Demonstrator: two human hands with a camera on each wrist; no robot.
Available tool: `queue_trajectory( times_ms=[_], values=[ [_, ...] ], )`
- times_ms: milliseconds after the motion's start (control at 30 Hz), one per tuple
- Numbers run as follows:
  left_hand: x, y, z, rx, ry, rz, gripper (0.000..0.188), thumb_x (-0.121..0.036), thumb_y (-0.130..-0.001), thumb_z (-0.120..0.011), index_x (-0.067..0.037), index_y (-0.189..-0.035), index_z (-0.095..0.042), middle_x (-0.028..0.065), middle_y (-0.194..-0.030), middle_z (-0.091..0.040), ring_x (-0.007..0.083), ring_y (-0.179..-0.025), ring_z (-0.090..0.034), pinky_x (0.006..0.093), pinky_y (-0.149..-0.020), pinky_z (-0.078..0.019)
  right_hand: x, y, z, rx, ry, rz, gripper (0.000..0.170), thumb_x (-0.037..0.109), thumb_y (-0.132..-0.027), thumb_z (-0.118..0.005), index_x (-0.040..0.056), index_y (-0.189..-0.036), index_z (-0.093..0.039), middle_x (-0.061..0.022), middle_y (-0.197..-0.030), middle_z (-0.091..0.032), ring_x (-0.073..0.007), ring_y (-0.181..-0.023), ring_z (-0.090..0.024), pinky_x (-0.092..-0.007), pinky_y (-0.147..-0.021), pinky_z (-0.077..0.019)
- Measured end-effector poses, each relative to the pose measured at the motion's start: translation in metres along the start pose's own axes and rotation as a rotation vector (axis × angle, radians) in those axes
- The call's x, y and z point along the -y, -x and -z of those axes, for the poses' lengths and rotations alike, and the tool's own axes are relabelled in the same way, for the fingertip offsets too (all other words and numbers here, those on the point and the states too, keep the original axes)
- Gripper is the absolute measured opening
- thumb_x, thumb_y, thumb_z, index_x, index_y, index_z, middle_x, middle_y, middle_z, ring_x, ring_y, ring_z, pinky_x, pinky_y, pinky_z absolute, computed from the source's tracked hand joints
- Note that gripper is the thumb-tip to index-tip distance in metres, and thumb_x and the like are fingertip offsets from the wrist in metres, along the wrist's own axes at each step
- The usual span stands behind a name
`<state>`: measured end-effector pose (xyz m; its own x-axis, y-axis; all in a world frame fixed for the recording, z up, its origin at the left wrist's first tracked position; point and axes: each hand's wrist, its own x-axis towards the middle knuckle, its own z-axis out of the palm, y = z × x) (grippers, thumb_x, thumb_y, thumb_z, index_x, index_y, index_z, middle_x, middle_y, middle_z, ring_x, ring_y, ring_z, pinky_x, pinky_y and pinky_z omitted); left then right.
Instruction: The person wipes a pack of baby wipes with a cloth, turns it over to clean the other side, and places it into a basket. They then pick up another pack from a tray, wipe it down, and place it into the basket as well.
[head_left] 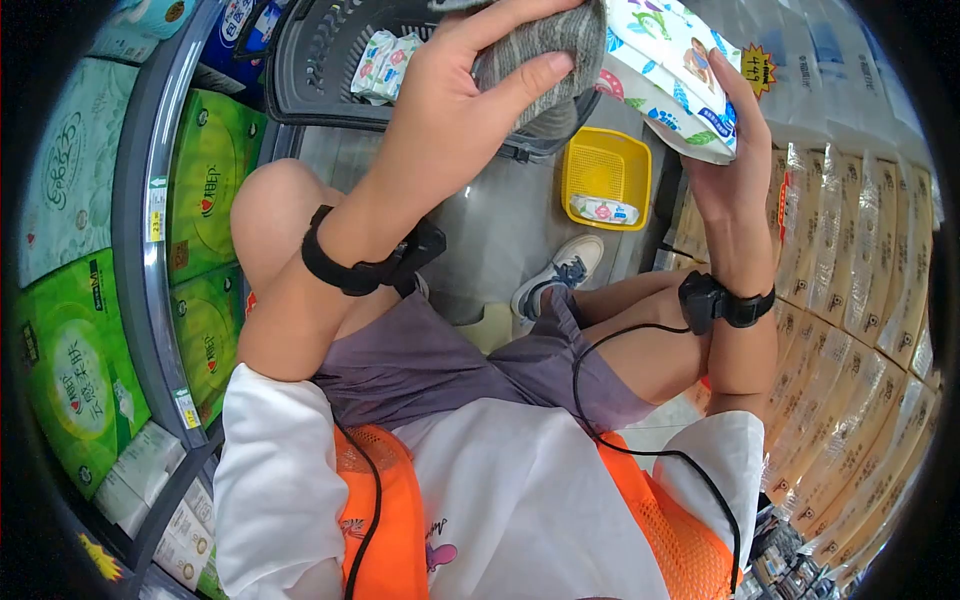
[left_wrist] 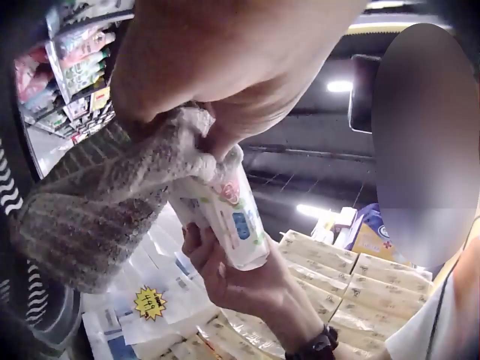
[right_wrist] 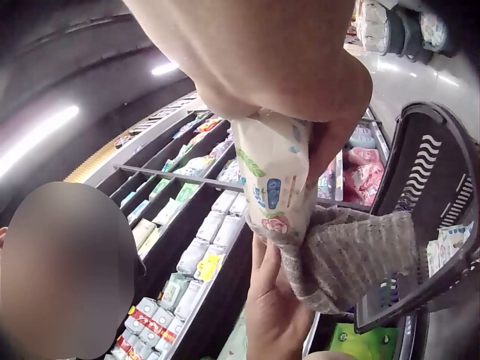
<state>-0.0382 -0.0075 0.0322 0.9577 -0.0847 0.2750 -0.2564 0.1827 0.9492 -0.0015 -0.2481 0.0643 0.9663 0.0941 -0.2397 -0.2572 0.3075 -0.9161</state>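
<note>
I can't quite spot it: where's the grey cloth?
The grey cloth is in the left hand, top centre of the head view, beside the wipes pack.

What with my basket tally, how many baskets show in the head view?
2: the dark basket, partly hidden behind the left hand, and the yellow basket, on the floor. Others may be hidden.

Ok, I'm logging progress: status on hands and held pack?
Left hand grips grey cloth. Right hand holds white printed pack. In the wrist views, cloth hides part of pack's end.

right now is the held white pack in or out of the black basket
Out: the right hand holds the pack clear of the basket
</note>
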Motion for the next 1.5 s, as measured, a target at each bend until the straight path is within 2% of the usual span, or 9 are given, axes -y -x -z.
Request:
queue_trajectory(
  times_ms=[67,167,267,367,567,733,1033,1267,1500],
  values=[
    [-0.004,0.001,0.002,-0.038,-0.260,-0.118,0.044,-0.006,-0.095,-0.073,0.002,-0.136,-0.060,0.0104,-0.129,-0.063,0.0144,-0.114,-0.061,0.0258,-0.101,-0.0466,0.000,0.004,-0.004,-0.006,0.001,-0.016,0.052,0.035,-0.095,-0.071,-0.0001,-0.133,-0.060,-0.0124,-0.122,-0.071,-0.0204,-0.106,-0.072,-0.0348,-0.094,-0.0557],
    [0.004,-0.002,0.005,-0.085,-0.351,-0.313,0.042,-0.004,-0.088,-0.080,-0.001,-0.126,-0.064,0.0083,-0.120,-0.060,0.0138,-0.112,-0.059,0.0261,-0.097,-0.0483,0.000,0.009,-0.010,-0.006,-0.010,-0.027,0.053,0.035,-0.095,-0.071,-0.0007,-0.132,-0.060,-0.0129,-0.121,-0.071,-0.0204,-0.104,-0.072,-0.0341,-0.091,-0.0571],
    [0.000,0.001,-0.004,-0.110,-0.075,-0.181,0.040,-0.002,-0.084,-0.083,-0.003,-0.120,-0.065,0.0065,-0.115,-0.056,0.0151,-0.109,-0.059,0.0272,-0.094,-0.0490,0.000,0.011,-0.007,0.039,-0.032,-0.059,0.048,0.031,-0.097,-0.067,0.0011,-0.134,-0.060,-0.0134,-0.126,-0.070,-0.0215,-0.111,-0.070,-0.0352,-0.094,-0.0562],
    [-0.021,0.008,-0.006,-0.149,-0.314,-0.162,0.039,-0.001,-0.081,-0.084,-0.003,-0.114,-0.065,0.0062,-0.111,-0.055,0.0157,-0.105,-0.059,0.0282,-0.092,-0.0487,0.000,0.013,-0.005,0.106,-0.045,-0.080,0.045,0.029,-0.099,-0.064,0.0020,-0.136,-0.059,-0.0137,-0.130,-0.068,-0.0222,-0.115,-0.069,-0.0363,-0.097,-0.0553],
    [-0.004,0.001,-0.002,-0.149,-0.420,-0.430,0.028,0.001,-0.083,-0.081,-0.001,-0.107,-0.066,0.0098,-0.109,-0.057,0.0196,-0.099,-0.060,0.0289,-0.086,-0.0471,-0.001,0.014,-0.006,0.155,-0.059,-0.080,0.045,0.028,-0.101,-0.063,0.0021,-0.137,-0.058,-0.0140,-0.131,-0.067,-0.0228,-0.116,-0.069,-0.0373,-0.097,-0.0554],
    [-0.002,-0.001,0.003,-0.115,-0.476,-0.425,0.020,0.001,-0.087,-0.074,0.001,-0.106,-0.069,0.0120,-0.110,-0.058,0.0236,-0.100,-0.060,0.0304,-0.088,-0.0463,-0.003,0.010,-0.002,0.146,-0.138,-0.119,0.043,0.027,-0.101,-0.062,0.0025,-0.136,-0.058,-0.0137,-0.130,-0.068,-0.0230,-0.112,-0.071,-0.0375,-0.093,-0.0586],
    [-0.008,-0.004,0.008,-0.064,-0.528,-0.486,0.031,-0.004,-0.085,-0.076,-0.001,-0.115,-0.069,0.0130,-0.112,-0.058,0.0262,-0.106,-0.060,0.0333,-0.094,-0.0467,-0.004,0.002,0.009,0.118,-0.207,-0.169,0.042,0.026,-0.101,-0.063,0.0022,-0.135,-0.058,-0.0134,-0.129,-0.069,-0.0240,-0.112,-0.071,-0.0389,-0.091,-0.0602],
    [-0.011,-0.003,0.008,-0.074,-0.509,-0.370,0.036,-0.010,-0.078,-0.088,-0.003,-0.104,-0.065,0.0099,-0.103,-0.054,0.0235,-0.098,-0.057,0.0310,-0.086,-0.0458,-0.004,0.009,-0.002,0.191,-0.199,-0.171,0.043,0.024,-0.101,-0.062,0.0009,-0.137,-0.057,-0.0145,-0.130,-0.068,-0.0248,-0.114,-0.070,-0.0391,-0.095,-0.0582],
    [-0.010,-0.001,0.006,-0.089,-0.583,-0.402,0.029,-0.006,-0.080,-0.081,-0.003,-0.101,-0.061,0.0095,-0.096,-0.052,0.0218,-0.089,-0.053,0.0309,-0.081,-0.0433,-0.006,0.013,-0.004,0.084,-0.129,-0.085,0.042,0.026,-0.100,-0.064,0.0016,-0.135,-0.059,-0.0138,-0.127,-0.069,-0.0223,-0.110,-0.071,-0.0381,-0.091,-0.0583]
  ],
)
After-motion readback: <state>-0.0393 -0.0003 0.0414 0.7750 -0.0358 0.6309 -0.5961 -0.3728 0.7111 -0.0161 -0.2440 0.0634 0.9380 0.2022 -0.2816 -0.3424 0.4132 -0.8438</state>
